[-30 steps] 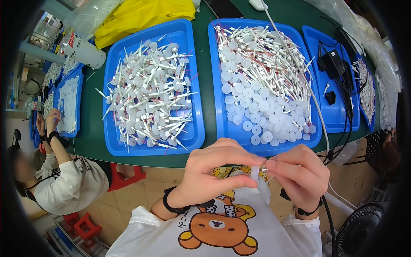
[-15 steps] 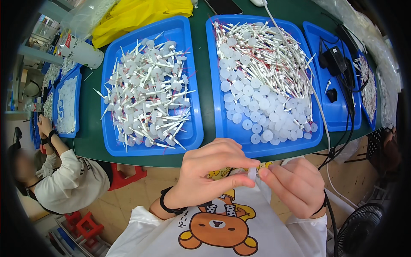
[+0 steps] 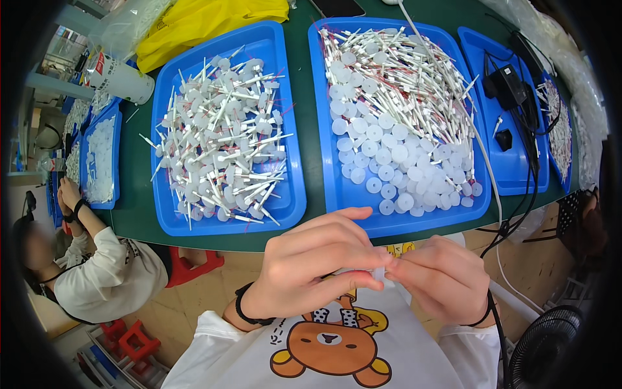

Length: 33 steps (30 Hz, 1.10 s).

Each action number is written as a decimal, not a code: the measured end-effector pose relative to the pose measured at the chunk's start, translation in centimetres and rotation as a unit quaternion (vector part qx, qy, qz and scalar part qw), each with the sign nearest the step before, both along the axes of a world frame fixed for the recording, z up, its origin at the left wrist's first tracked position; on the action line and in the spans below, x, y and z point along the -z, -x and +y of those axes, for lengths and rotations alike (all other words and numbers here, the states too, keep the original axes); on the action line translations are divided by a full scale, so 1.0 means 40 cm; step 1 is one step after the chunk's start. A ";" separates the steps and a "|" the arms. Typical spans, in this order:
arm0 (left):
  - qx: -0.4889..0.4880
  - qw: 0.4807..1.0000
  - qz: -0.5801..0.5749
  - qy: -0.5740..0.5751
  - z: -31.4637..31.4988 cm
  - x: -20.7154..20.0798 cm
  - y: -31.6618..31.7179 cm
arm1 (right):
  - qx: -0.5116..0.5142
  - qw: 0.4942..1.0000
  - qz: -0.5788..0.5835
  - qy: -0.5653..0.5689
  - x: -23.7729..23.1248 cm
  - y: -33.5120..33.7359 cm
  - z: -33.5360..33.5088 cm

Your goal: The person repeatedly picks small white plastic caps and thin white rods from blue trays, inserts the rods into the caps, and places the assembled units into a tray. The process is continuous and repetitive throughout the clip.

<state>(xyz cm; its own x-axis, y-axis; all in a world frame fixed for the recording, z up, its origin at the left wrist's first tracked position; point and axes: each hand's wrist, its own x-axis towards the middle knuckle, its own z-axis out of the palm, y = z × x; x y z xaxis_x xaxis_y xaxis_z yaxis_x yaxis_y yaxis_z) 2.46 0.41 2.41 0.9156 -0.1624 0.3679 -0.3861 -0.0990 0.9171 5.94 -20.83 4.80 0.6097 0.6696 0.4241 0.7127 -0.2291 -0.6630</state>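
In front of my chest, my left hand (image 3: 317, 262) pinches a small translucent white plastic disc (image 3: 379, 274) between thumb and forefinger. My right hand (image 3: 444, 279) meets it from the other side, its thumb and fingertips pressed together against the disc. Whatever those right fingertips hold is hidden. Beyond my hands, a blue tray (image 3: 348, 188) carries loose translucent discs (image 3: 389, 159) in its near part and thin white sticks with red wires (image 3: 414, 78) farther back. To its left, another blue tray (image 3: 295, 201) is heaped with sticks fitted with discs (image 3: 227, 142).
A third blue tray (image 3: 518, 185) on the right holds a black power adapter (image 3: 508, 86) and cables. A white cable (image 3: 479, 136) crosses the middle tray. A yellow bag (image 3: 207, 26) and a white cup (image 3: 123, 79) lie back left. Another person (image 3: 107, 272) sits at left; a black fan (image 3: 544, 350) stands lower right.
My hands have come closer together, and the fingertips now cover more of the disc. My left fingers have straightened a little over it. The trays look slightly shifted in view.
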 end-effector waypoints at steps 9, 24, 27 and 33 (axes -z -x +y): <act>-0.019 1.000 0.004 -0.017 0.001 -0.017 -0.013 | 0.034 0.991 0.127 -0.015 -0.007 -0.020 -0.004; 0.030 0.995 0.061 0.072 -0.013 -0.013 0.011 | -0.023 0.994 0.110 -0.008 0.005 -0.006 -0.024; 0.027 0.995 0.065 0.077 -0.012 -0.014 0.015 | -0.035 0.991 0.125 -0.013 0.004 -0.008 -0.018; 0.024 0.996 0.065 0.058 -0.002 -0.021 0.014 | -0.041 0.987 0.155 -0.012 0.009 -0.007 -0.013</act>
